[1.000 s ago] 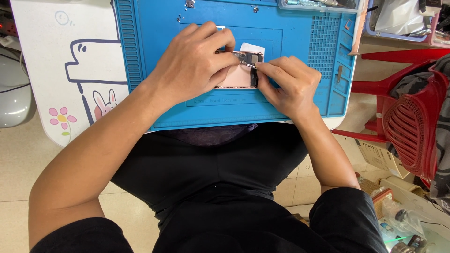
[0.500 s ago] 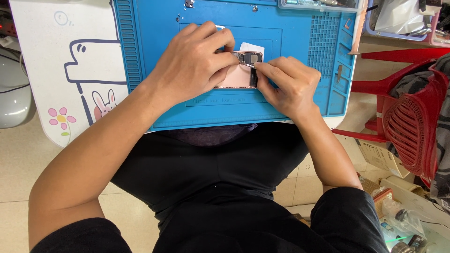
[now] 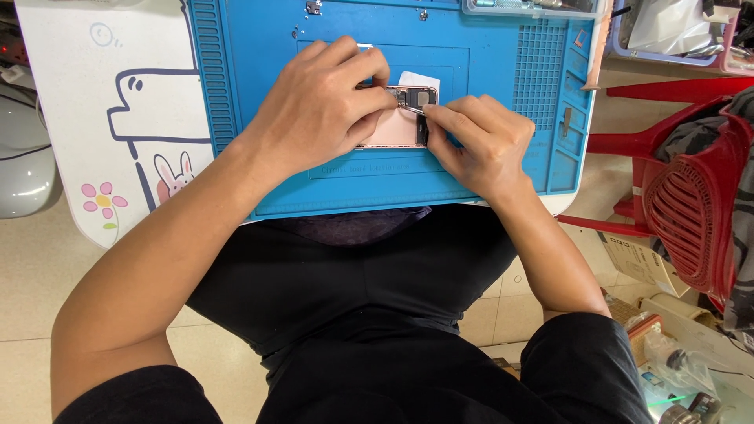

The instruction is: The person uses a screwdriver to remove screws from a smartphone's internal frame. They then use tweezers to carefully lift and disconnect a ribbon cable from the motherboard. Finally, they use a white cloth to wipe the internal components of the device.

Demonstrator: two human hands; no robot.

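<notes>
At the far left a grey rounded appliance [image 3: 22,153] sits on the tiled floor, beside a white bench [image 3: 118,118] printed with a cartoon animal outline, a small rabbit and a pink flower. On that bench lies a blue silicone work mat [image 3: 503,71] with ribbed edges and small moulded compartments along its right side.

Near the middle of the mat the left hand [image 3: 318,118] comes in from the lower left and lies curled over a pink opened phone body [image 3: 390,129], fingers pressed down on its upper edge and left half, pinning it flat to the mat. The phone's exposed dark and metallic inner parts [image 3: 415,97] show at its top right corner, with a small white slip of paper [image 3: 416,78] peeking out from behind it.

Just to the right, the right hand [image 3: 483,141] is closed with thumb and forefinger pinched on a thin metal tool [image 3: 414,110], whose tip touches the phone's inner parts. The two hands nearly touch over the phone.

Along the mat's upper right edge sits a clear tray of small parts [image 3: 534,8]. Further right stands a red plastic chair [image 3: 683,212], with cardboard boxes and packets [image 3: 667,330] on the floor below it.
</notes>
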